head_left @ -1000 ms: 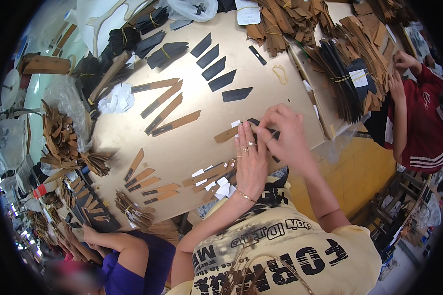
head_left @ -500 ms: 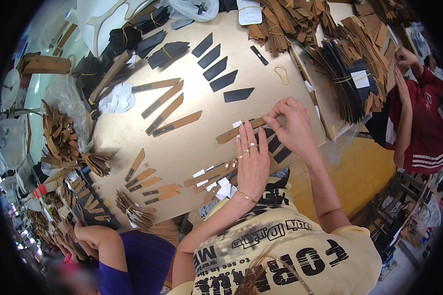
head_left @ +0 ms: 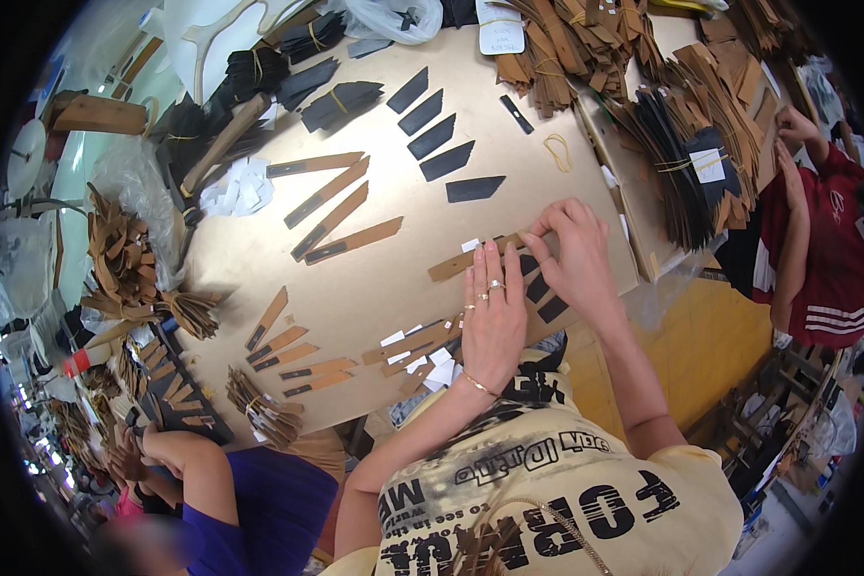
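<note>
A brown leather-like strip lies flat on the table near me, a small white paper piece at its far edge. My left hand rests over it with fingers stretched out, the fingertips on the strip's near edge. At the strip's right end, my right hand pinches with thumb and fingers; exactly what lies between the fingertips is partly hidden. Dark strips stick out below my right hand. More brown strips and white paper slips lie left of my left wrist.
Black slanted pieces and brown strips with dark ends are fanned out farther off. Bundled strips crowd the right side. A yellow rubber band lies near them. Co-workers sit at lower left and right.
The whole view has shifted slightly. My hands stay at the same strip, with only a small movement of the right fingers.
</note>
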{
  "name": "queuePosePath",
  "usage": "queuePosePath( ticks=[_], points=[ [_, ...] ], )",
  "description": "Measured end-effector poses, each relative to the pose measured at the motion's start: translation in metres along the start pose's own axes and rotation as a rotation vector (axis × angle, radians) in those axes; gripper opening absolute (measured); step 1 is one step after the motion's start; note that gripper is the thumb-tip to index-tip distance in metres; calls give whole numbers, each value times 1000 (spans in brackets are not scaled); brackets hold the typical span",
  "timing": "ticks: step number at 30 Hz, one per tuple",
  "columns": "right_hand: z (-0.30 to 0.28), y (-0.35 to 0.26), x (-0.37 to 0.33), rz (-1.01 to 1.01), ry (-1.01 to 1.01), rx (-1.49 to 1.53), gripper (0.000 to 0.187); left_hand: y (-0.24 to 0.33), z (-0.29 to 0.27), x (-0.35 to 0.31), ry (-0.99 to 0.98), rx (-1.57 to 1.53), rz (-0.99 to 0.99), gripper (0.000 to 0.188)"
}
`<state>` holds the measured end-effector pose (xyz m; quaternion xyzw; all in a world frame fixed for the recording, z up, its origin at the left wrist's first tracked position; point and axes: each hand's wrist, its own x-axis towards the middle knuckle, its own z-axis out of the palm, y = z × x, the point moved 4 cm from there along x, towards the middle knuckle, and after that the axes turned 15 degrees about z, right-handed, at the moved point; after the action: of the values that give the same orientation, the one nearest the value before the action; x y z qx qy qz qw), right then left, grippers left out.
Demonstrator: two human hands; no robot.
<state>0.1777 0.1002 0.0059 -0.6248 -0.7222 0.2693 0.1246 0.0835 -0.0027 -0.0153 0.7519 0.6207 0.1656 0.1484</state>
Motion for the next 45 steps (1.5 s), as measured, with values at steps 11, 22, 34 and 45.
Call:
queuePosePath(
  ticks=[11,22,34,45],
  points=[
    [-8,-26,-9,-208,74,-14,12,-40,-51,29,310,-89,35,37],
    [-1,-77,-54,-109,-405,449,14,-93,-118,-61,-5,-862,-200,24],
    [-1,-82,-45,-295,-74,-4,14,-223,-152,-47,536,216,-226,26],
    [5,-72,-1,-226,21,-4,13,-280,-149,-30,576,277,-200,12]
  ],
)
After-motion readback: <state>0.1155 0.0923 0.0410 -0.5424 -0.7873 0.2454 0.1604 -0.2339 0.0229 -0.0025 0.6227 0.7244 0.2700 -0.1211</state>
